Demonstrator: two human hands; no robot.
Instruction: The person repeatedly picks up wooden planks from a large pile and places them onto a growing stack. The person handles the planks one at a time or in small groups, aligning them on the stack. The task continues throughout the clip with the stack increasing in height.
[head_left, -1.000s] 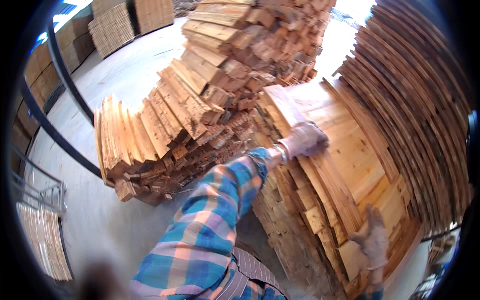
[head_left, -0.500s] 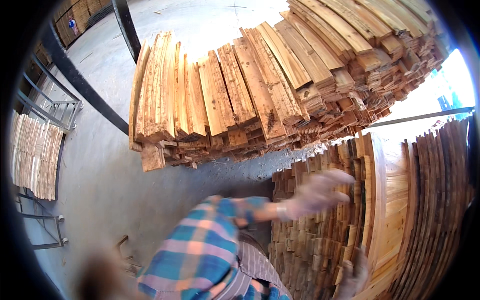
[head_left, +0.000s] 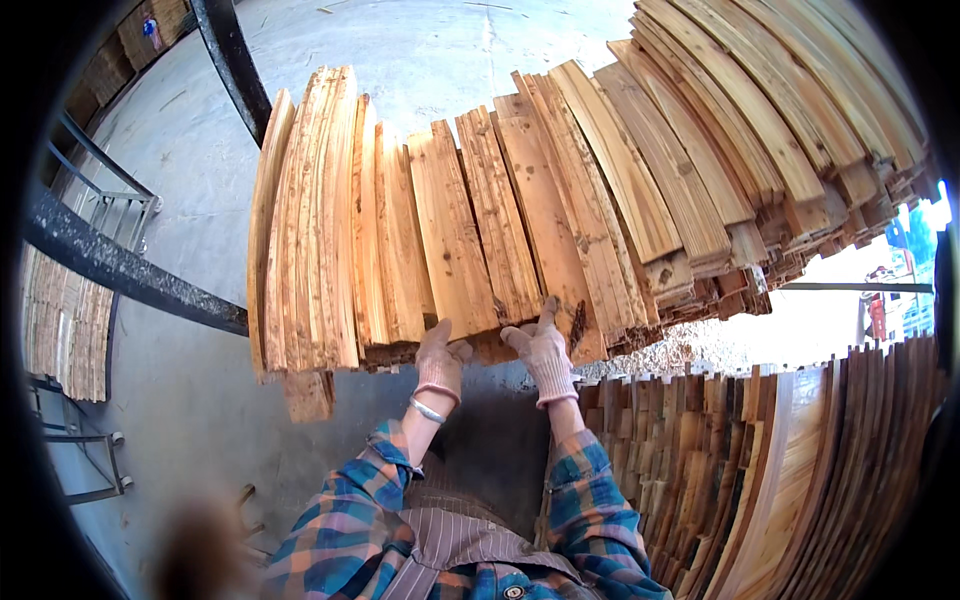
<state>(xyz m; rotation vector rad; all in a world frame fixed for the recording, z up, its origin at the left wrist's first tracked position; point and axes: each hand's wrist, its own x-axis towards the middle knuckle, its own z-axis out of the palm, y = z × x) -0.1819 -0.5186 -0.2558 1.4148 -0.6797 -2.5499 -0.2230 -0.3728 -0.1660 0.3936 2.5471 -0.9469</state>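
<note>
Both of my hands, in pale pinkish work gloves, reach to the near ends of a high stack of rough wooden boards (head_left: 452, 225). My left hand (head_left: 440, 362) touches the end of one board, fingers pointing away and thumb apart toward the right. Just to its right, my right hand (head_left: 542, 362) lays its stretched fingers on a knotty board (head_left: 545, 215) with a dark patch near its end. Its thumb points left, spread from the fingers. Neither hand is visibly closed round a board; fingertips below the edge are partly hidden.
To my right stands another stack of boards (head_left: 690, 460), packed on edge. A black metal bar (head_left: 140, 270) crosses at left, by an upright post (head_left: 232, 65). Wheeled metal frames (head_left: 95, 465) and a smaller board pile (head_left: 65, 325) stand far left.
Both hands have swung from the right-hand stack to the near ends of the boards in front. My body and view have turned to face that stack.
</note>
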